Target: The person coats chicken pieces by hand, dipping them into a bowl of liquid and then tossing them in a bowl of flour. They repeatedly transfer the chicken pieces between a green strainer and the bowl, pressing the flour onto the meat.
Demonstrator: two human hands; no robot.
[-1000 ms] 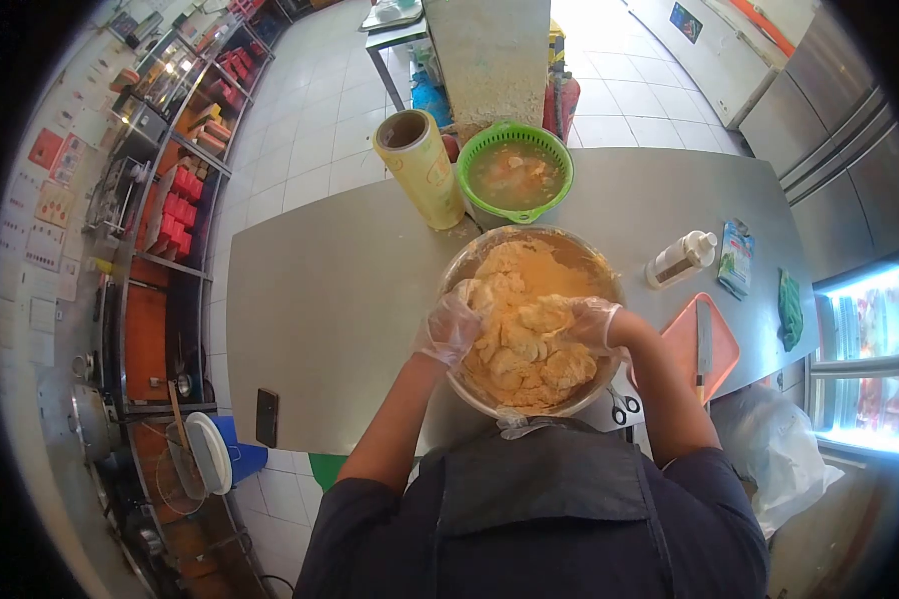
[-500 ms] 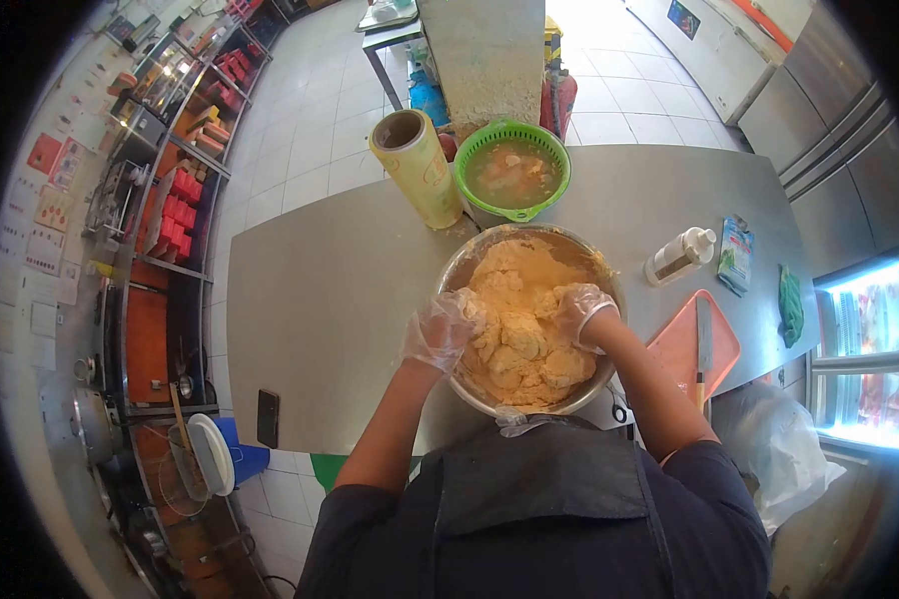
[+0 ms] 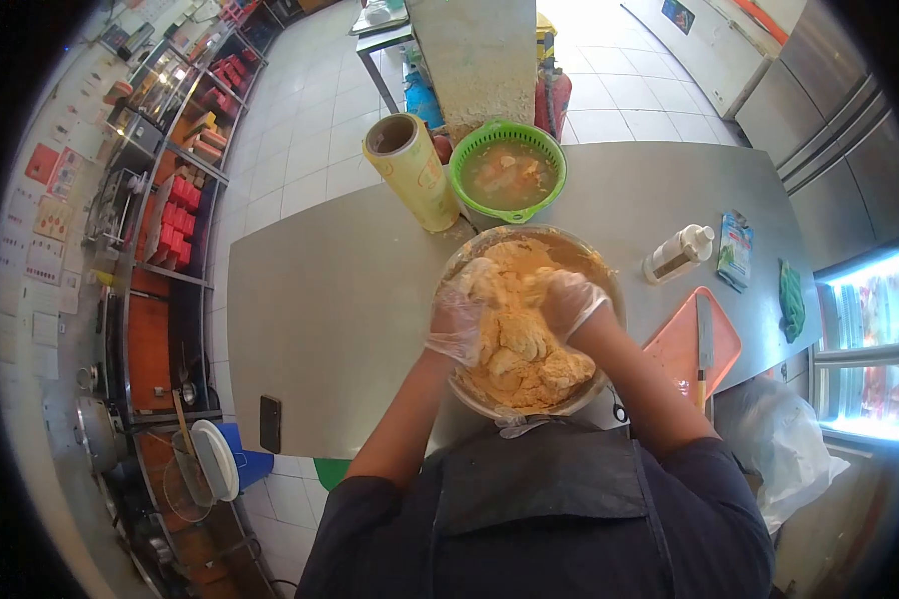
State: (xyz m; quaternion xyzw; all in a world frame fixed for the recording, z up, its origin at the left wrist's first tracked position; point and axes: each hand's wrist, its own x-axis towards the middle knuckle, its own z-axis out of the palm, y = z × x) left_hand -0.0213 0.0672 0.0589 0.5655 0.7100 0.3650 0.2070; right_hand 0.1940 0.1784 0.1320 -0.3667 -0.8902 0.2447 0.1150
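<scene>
A wide metal bowl (image 3: 609, 275) holds orange-yellow flour and several lumpy flour-coated pieces (image 3: 514, 344); what is under the coating cannot be made out. My left hand (image 3: 459, 317), in a clear plastic glove, is over the left side of the bowl, its fingers curled round a coated piece (image 3: 482, 278). On the opposite side my right hand (image 3: 567, 301), gloved the same way, has its fingers bent inward and dusted with flour. Motion blurs those fingertips, and whatever they grip is hidden. Loose flour lies between the two hands.
Behind the bowl stand a green colander (image 3: 509, 212) in cloudy liquid with pieces and a large film roll (image 3: 415, 180). To the right are a squeeze bottle (image 3: 679, 255), a packet (image 3: 735, 255), a green cloth (image 3: 791, 301) and a knife (image 3: 705, 334) on a pink board (image 3: 674, 344). A phone (image 3: 270, 423) lies left.
Both hands have risen and moved farther into the bowl, closer to each other. A coated piece now shows up at my left fingers. The surrounding items stay in place.
</scene>
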